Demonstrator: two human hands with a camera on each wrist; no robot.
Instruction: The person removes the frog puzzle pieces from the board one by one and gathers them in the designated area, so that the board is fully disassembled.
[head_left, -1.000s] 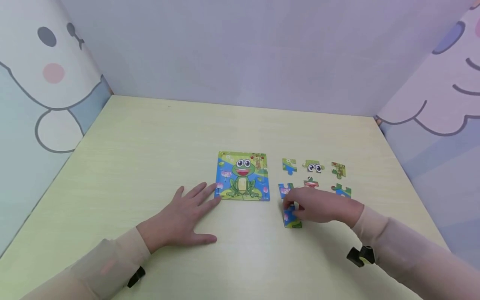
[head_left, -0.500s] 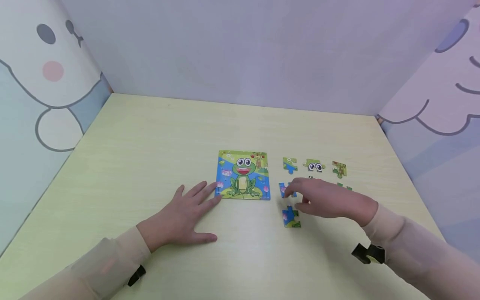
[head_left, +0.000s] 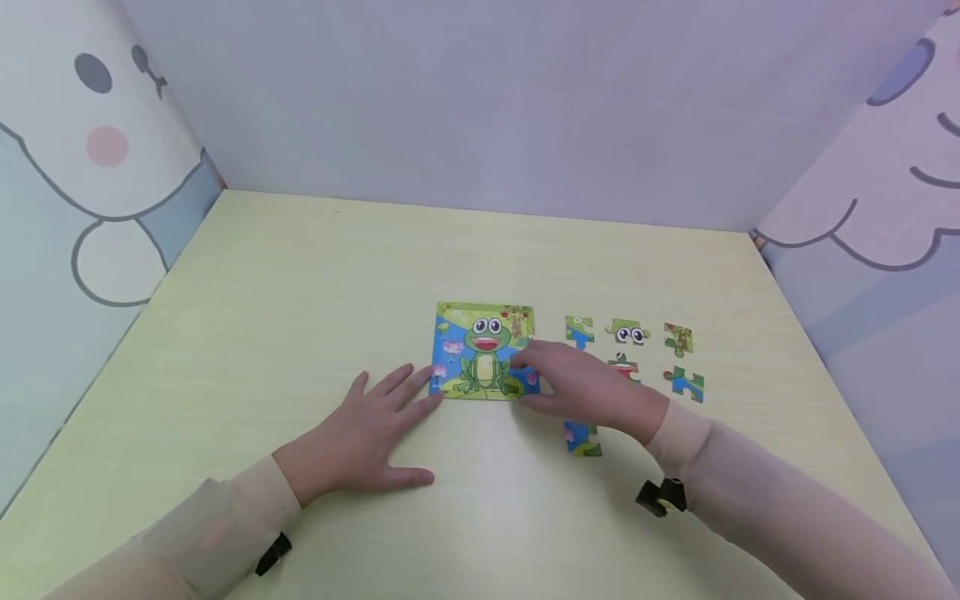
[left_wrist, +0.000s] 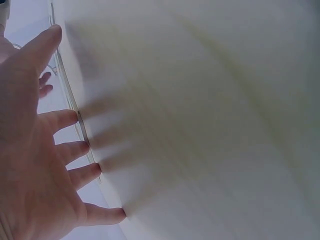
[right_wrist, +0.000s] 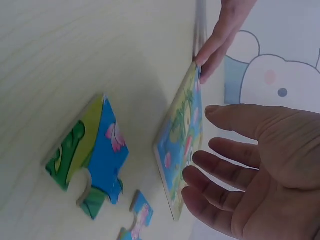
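The square frog puzzle board [head_left: 480, 321] lies at the middle of the table. My left hand [head_left: 367, 429] rests flat with fingers spread, two fingertips at the board's lower left edge. My right hand [head_left: 581, 379] is over the board's right edge, fingers loosely bent; the right wrist view shows nothing in its grasp. Loose jigsaw pieces lie to the right: a frog-eyes piece [head_left: 628, 332], a red-mouth piece [head_left: 624, 367], a tree piece [head_left: 679, 337] and several others. The blue-and-green piece with a pink flower [right_wrist: 112, 155] is nearest the right hand's underside.
The pale wooden table [head_left: 322, 275] backs onto a plain lilac wall [head_left: 480, 108]. Cartoon-printed panels [head_left: 105, 142] flank it on both sides. A small black item [head_left: 662, 497] is at the right sleeve, and a similar one [head_left: 273, 554] at the left.
My right hand has moved left from the loose puzzle pieces to the board's right edge. The pieces beneath it stayed on the table. My left hand has not moved.
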